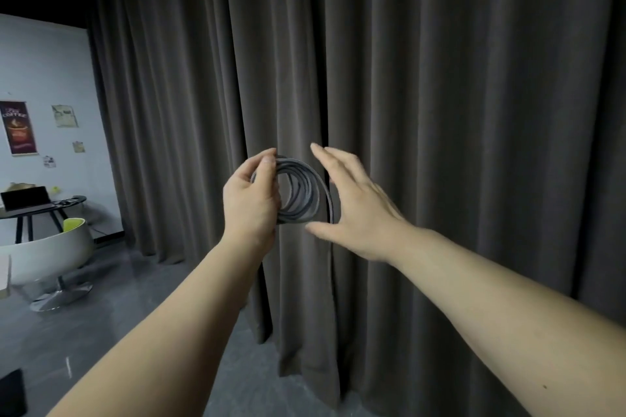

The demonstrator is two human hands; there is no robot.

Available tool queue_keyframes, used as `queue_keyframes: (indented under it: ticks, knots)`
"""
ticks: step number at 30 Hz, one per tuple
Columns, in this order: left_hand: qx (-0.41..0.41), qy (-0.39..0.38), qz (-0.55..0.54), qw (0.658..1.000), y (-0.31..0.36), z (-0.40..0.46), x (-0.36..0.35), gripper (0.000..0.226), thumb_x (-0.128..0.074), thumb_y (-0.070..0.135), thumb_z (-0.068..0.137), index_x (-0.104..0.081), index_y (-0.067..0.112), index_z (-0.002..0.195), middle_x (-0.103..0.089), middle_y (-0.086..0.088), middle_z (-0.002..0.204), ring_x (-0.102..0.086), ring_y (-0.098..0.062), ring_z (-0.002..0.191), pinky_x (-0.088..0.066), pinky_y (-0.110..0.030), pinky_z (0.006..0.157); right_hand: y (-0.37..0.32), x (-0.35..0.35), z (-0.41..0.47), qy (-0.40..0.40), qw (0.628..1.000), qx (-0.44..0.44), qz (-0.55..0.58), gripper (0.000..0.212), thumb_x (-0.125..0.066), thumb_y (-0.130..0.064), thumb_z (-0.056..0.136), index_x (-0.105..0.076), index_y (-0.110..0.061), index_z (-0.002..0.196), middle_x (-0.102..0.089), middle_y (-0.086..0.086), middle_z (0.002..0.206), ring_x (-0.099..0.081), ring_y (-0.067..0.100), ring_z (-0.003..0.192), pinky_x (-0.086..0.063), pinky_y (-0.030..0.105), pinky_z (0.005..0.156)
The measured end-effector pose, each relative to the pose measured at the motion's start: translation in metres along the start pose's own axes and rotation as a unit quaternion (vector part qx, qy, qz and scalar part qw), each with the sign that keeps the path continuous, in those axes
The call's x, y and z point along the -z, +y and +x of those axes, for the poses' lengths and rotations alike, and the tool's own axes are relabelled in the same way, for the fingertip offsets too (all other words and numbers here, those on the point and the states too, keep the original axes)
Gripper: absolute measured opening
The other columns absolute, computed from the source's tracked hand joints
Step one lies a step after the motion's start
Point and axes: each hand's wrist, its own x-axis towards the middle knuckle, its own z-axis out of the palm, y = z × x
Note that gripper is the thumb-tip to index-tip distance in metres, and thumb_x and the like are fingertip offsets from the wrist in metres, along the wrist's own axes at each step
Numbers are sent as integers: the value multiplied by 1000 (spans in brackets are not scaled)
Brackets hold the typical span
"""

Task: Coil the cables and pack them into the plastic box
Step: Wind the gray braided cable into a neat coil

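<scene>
We have the left hand (252, 195) closed around the left side of the coiled cable (303, 195), thumb and fingers pinching the loops together, while the right hand (352, 203) is spread wide, its fingers beside the coil's right edge and, as far as we can tell, not gripping it. From large to small: a dark curtain (440, 112) fills most of the view, then the grey floor (118, 332), a white chair (50, 254) and a desk with a laptop (27, 200) far left, and last the grey cable held up at arm's length. We judge this cable's coiling nearly finished; no plastic box is in view, so packing remains.
</scene>
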Motion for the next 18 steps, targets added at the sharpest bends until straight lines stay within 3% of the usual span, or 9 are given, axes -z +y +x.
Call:
queue_keyframes:
  ticks: [2, 5, 10, 18]
  knots:
    - [18, -31, -20, 999, -2, -8, -3, 17, -53, 20, 99, -68, 15, 105, -41, 7, 56, -33, -5, 47, -31, -17, 45, 1, -1, 3, -11, 1000, 17, -18, 104, -78, -40, 73, -10, -34, 152, -25, -10, 148, -36, 12, 134, -28, 19, 104]
    - [33, -49, -50, 997, -3, -14, -6, 18, -51, 17, 100, -67, 13, 105, -38, 7, 55, -30, -4, 43, -28, -16, 42, 3, -4, 2, -34, 999, 11, -35, 106, -79, -44, 71, -14, -30, 152, -34, -9, 141, -42, 12, 127, -36, 22, 102]
    - [42, -62, -98, 992, -3, -16, -9, 17, -49, 15, 100, -66, 13, 104, -35, 7, 55, -27, -3, 42, -25, -16, 43, 1, -7, 4, 9, 999, -8, -44, 103, -78, -51, 68, -21, -29, 151, -43, -6, 134, -52, 22, 118, -46, 37, 95]
    - [41, -65, -104, 992, -1, -19, -14, 18, -49, 16, 101, -64, 13, 110, -37, 10, 55, -30, -5, 49, -29, -17, 49, -5, -6, 7, 61, 995, -63, -47, 101, -74, -68, 61, -38, -24, 145, -61, -1, 122, -56, 19, 114, -48, 32, 93]
